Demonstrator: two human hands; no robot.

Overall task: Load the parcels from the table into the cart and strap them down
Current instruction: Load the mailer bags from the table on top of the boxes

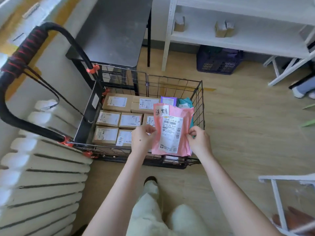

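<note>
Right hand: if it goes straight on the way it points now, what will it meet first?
Probably the teal parcel in the cart, behind the pink mailer the right hand pinches; depth unclear.

Trousers (150,212): were pale off-white and loose-fitting.
Shoe (150,179): was dark brown with a rounded toe.
Forearms (119,184): were bare.

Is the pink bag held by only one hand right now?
No, the left hand pinches the left edge of the pink bag and the right hand pinches its right edge, over the cart.
</note>
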